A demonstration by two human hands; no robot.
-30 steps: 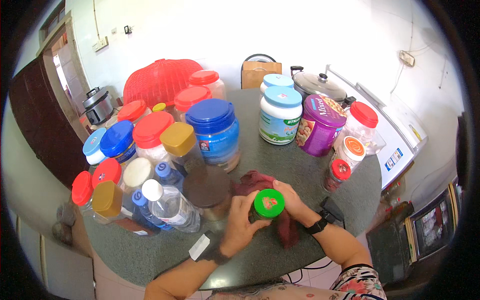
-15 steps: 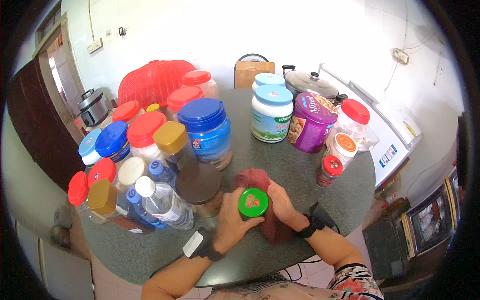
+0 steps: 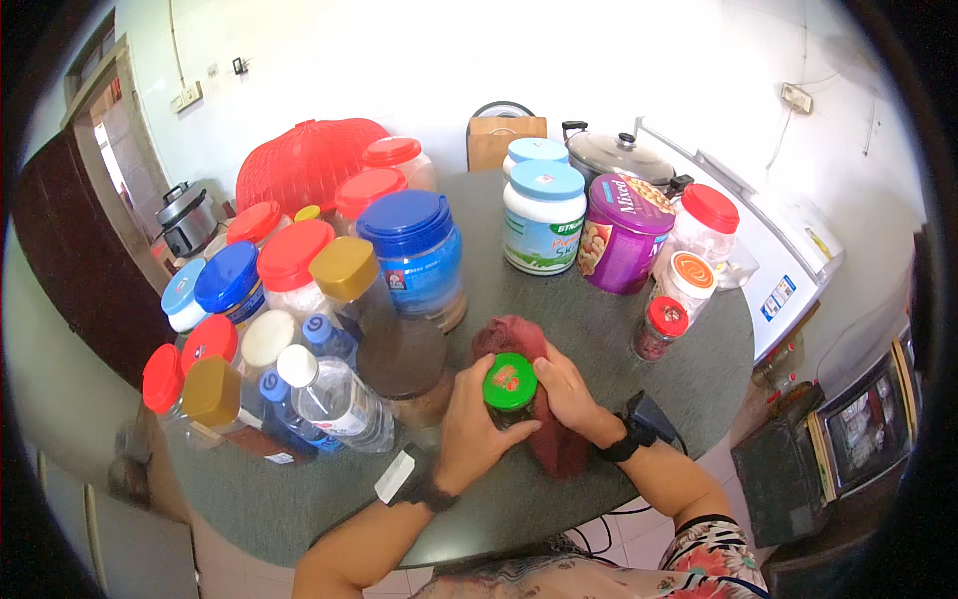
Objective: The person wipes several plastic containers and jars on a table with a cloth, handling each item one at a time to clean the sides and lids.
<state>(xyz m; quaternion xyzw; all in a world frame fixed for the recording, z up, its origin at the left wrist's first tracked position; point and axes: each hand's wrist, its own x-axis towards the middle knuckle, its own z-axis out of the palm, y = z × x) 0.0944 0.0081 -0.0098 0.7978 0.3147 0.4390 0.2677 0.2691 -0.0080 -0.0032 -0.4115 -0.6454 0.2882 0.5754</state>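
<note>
Both hands are holding a small jar with a green lid [image 3: 510, 380] near the front edge of the round grey worktop [image 3: 599, 319]. The left hand [image 3: 472, 424] is wrapping the jar's side, with its fingers [image 3: 514, 431] curled and pressed on it. The right hand [image 3: 569, 389] is cupping the other side, its fingers pressed close to the lid, and a dark red cloth [image 3: 554, 444] is lying under it. To do this well, I think one hand should be keeping the jar still while the other is gripping the lid tight. What is inside the jar is hidden. Just left of it, a tall jar with a gold lid [image 3: 384, 319] is holding something dark brown. A water bottle [image 3: 334, 399] is lying at the left edge. Toward the back, a big blue-lidded jar [image 3: 419, 250], a white tub [image 3: 542, 215] and a purple tin [image 3: 621, 235] are standing shut. A small red-lidded jar [image 3: 661, 327] at the right is holding something dark.
</note>
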